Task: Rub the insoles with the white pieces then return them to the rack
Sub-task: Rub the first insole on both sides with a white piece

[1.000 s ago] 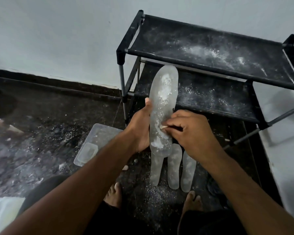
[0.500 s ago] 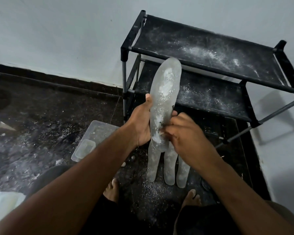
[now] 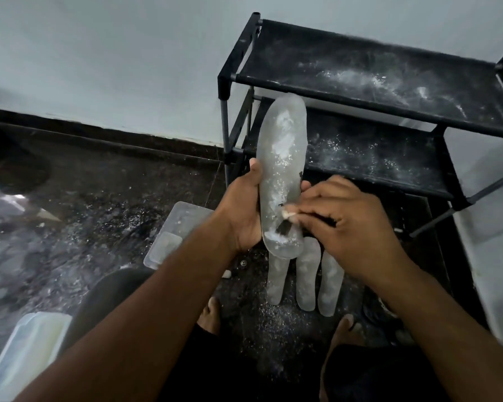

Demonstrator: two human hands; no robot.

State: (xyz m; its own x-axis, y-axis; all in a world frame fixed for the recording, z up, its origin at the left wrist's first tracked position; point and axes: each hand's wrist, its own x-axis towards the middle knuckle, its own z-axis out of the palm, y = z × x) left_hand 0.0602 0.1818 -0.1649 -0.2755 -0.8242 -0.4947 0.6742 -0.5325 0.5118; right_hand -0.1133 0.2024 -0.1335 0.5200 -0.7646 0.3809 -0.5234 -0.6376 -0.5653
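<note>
The insole (image 3: 282,158) at frame centre looks like translucent, frosted plastic, smeared with chalky white patches. Three more insoles (image 3: 305,280) below it share that cloudy finish. The rack (image 3: 360,82), upper right, has matt black cloth shelves (dusted with white powder) on dull metal tubes. A clear plastic lid (image 3: 174,227) lies on the rough, speckled dark floor (image 3: 99,198).

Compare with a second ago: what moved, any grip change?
Right hand slid its white piece slightly down the held insole, toward the heel. Nothing taken or released: left hand grips that insole as before; three insoles stay on the floor; rack bare.
</note>
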